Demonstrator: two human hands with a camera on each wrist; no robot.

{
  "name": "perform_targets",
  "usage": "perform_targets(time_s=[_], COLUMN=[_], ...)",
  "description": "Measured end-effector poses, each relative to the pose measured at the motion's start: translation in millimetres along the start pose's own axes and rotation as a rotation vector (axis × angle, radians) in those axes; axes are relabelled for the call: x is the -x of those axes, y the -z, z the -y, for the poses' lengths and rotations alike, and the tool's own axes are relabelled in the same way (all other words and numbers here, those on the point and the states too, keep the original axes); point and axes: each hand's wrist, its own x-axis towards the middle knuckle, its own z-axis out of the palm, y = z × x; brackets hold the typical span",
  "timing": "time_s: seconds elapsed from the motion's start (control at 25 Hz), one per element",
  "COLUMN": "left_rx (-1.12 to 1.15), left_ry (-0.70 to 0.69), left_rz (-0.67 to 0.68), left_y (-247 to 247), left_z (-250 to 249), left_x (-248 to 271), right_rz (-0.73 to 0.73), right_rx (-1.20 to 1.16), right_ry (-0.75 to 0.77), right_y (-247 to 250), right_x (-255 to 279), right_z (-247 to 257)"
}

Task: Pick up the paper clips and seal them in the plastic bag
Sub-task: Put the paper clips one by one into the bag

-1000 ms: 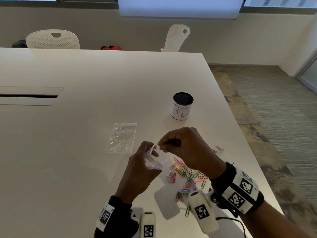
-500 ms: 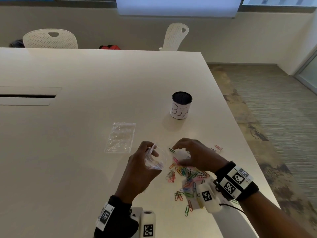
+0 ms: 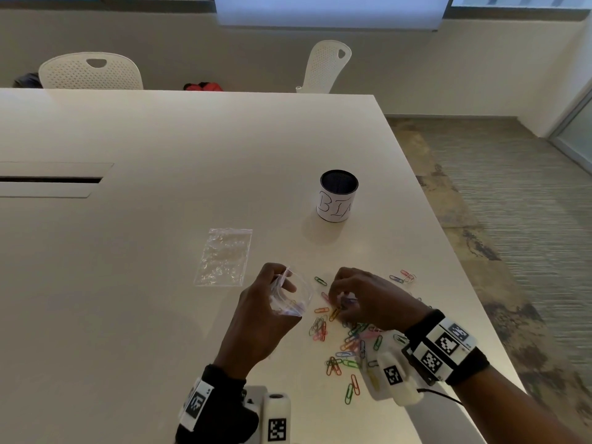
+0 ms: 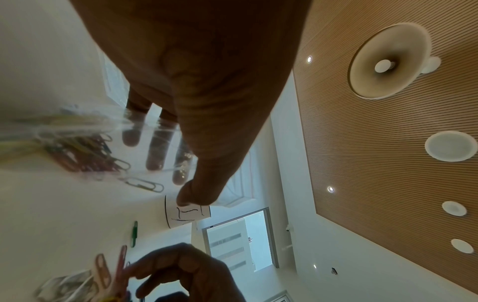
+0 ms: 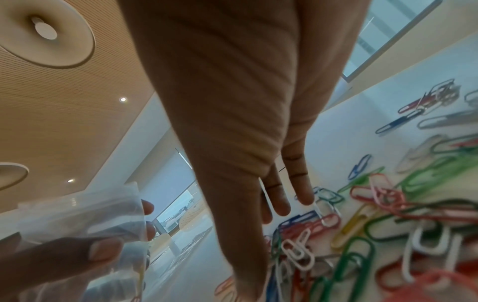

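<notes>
Head view: our left hand [image 3: 256, 318] grips the open plastic bag [image 3: 293, 294] — our right hand [image 3: 368, 299] reaches, fingers spread, into the paper clips [image 3: 349, 344] on the table [image 3: 160, 315].

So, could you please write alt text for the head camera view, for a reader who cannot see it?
A person's left hand holds a small clear plastic bag above a white table while the right hand reaches into scattered coloured paper clips. A second bag and a labelled cup sit beyond.
</notes>
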Motion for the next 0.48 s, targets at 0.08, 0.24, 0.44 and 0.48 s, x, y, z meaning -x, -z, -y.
perform_targets(time_s=[0.08,0.24,0.44,0.48], left_rx=[0.001,0.001,-0.005,-0.008], left_ry=[0.000,0.000,-0.005,-0.005], left_rz=[0.005,0.005,0.007,0.008], left_y=[-0.2,-0.9,-1.9,-2.0], left_z=[-0.9,-0.9,0.3,0.3], left_x=[-1.1,-2.5,-3.0,-3.3], right_rz=[0.031,0.047,-0.003,-0.014], right_rx=[0.088,0.159,0.038,0.026], right_ry=[-0.036,-0.071,-0.060,-0.056], right_y=[1.1,-2.0,-8.1,-9.4], right_x=[3.9,9.6,12.8,12.0], right_z=[-1.9,-2.6,7.2,8.8])
